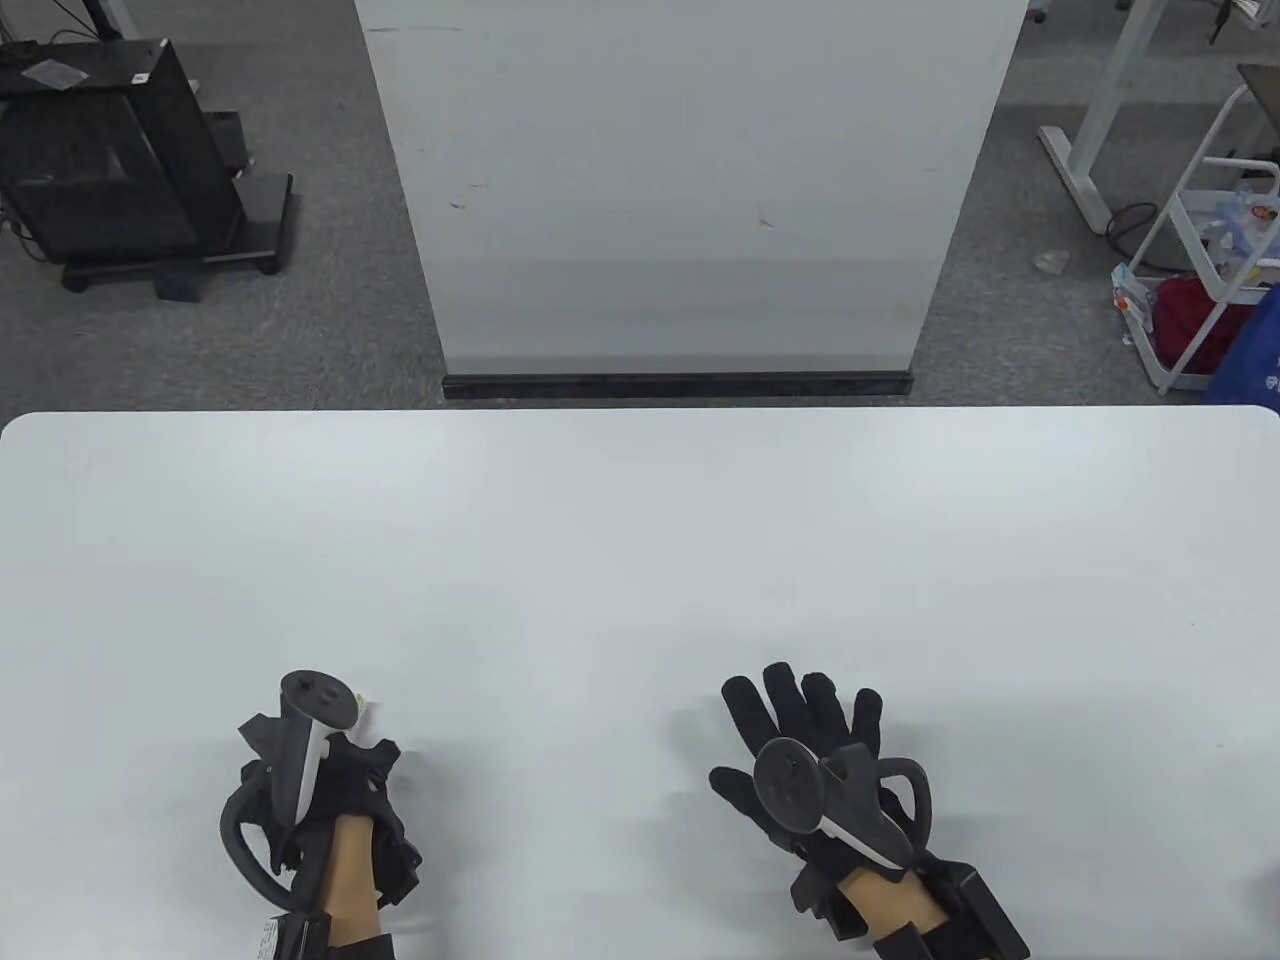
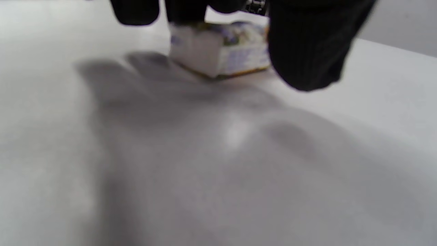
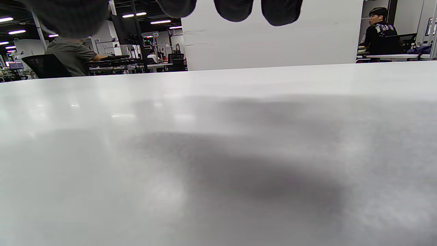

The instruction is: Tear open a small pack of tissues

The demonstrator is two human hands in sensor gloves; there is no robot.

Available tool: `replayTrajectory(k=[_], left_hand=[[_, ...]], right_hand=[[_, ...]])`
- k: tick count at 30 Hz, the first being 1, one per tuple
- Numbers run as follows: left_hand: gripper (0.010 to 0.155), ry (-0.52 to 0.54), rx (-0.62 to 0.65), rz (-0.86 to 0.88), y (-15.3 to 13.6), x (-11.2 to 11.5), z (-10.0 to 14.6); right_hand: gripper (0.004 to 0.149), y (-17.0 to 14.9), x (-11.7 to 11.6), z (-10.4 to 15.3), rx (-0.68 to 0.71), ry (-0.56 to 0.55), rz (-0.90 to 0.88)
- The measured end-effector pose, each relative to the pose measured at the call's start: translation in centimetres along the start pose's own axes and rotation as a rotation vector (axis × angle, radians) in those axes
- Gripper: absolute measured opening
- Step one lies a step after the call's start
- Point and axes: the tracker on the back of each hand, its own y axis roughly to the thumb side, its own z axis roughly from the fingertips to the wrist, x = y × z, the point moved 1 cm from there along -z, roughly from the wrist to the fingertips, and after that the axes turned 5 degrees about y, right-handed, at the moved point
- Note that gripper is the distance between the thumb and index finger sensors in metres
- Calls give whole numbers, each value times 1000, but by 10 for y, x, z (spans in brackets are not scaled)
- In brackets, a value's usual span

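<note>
The small tissue pack (image 2: 218, 48), white with blue and yellow print, lies on the white table (image 1: 640, 560). In the table view only a white corner of the pack (image 1: 368, 712) shows from under my left hand (image 1: 345, 735). That hand is curled over the pack: its fingers (image 2: 184, 10) press on the top and the thumb (image 2: 307, 44) is at its right side. My right hand (image 1: 800, 725) lies flat and open on the table, palm down and empty, well to the right of the pack. Its fingertips (image 3: 235, 8) hang in at the top of the right wrist view.
A white panel (image 1: 690, 190) stands on the floor behind the table's far edge. A black cabinet (image 1: 110, 150) is at the far left and a white cart (image 1: 1220, 270) at the far right, both off the table.
</note>
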Motion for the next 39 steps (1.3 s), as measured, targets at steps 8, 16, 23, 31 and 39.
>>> replayTrajectory(k=[8, 16, 23, 31, 39], left_hand=[[91, 6, -70, 14, -12, 1, -10], [82, 40, -49, 30, -12, 3, -14], [82, 32, 94, 153, 4, -2, 0], [82, 66, 432, 210, 58, -3, 53], [81, -8, 732, 51, 113, 29, 121]], right_hand=[[84, 1, 0, 0, 1, -1, -2], [84, 0, 1, 0, -4, -6, -11], [85, 0, 2, 0, -5, -16, -32], [86, 4, 5, 3, 10, -40, -27], [84, 7, 2, 3, 25, -29, -30]])
